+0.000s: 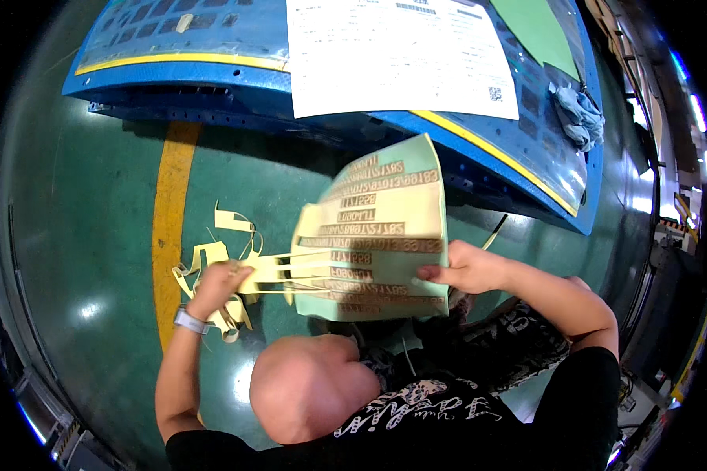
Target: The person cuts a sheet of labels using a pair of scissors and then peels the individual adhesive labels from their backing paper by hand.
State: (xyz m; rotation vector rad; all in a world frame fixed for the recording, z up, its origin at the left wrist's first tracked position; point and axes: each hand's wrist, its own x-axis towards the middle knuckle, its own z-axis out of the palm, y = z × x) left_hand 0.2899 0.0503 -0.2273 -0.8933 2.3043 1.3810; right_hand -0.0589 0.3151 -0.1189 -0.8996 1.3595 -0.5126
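Note:
A pale green and yellow sheet (369, 212) with rows of dark printed characters is held up in front of me. My right hand (473, 269) grips its right edge, thumb on the near face. Several thin yellow strips (287, 271) run from the sheet's left side to my left hand (221, 284), whose fingers are closed on them. The strips are stretched fairly straight and still join the sheet. Around my left hand is a tangle of curled yellow scraps (229, 221); I cannot tell whether all of it hangs from the hand.
Ahead stands a blue table (157, 77) with a clear cover and yellow edge stripes. A printed white paper (393, 67), a green sheet (538, 31) and a crumpled blue cloth (578, 116) lie on it. Below, a yellow line (174, 180) crosses the green floor (102, 235).

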